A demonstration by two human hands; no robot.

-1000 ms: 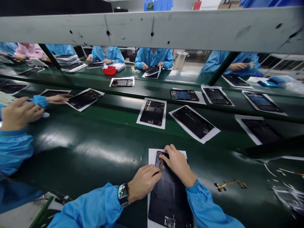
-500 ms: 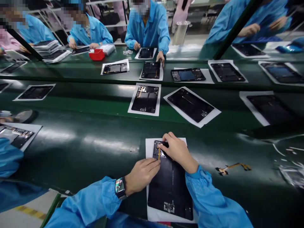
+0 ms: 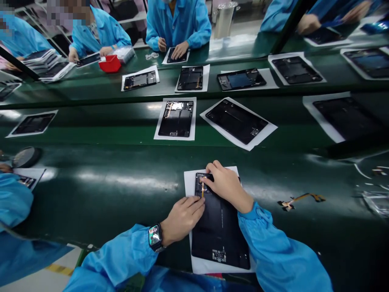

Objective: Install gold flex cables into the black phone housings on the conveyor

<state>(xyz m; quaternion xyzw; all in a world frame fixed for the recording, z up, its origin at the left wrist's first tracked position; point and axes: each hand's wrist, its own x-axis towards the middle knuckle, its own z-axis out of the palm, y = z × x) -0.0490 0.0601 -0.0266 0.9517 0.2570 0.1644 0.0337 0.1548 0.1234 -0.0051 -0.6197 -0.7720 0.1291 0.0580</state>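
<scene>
Black tablet shell (image 3: 217, 227) on white sheet (image 3: 190, 178), orange strip (image 3: 203, 189) near shell's far end.
Left hand (image 3: 183, 219) fingertips at strip's near end, pinch or press can't tell; loose flex cable (image 3: 300, 198) right of shell; right hand (image 3: 226, 185) over shell's far end, thumb by strip, pinch unclear; another tablet (image 3: 178, 121) beyond shell.

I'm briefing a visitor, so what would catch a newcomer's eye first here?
Probably the left hand and right hand, low in the middle, both at an orange strip on a dark panel. Next, the lit watch beside the left hand, and the red bin at upper left.
</scene>
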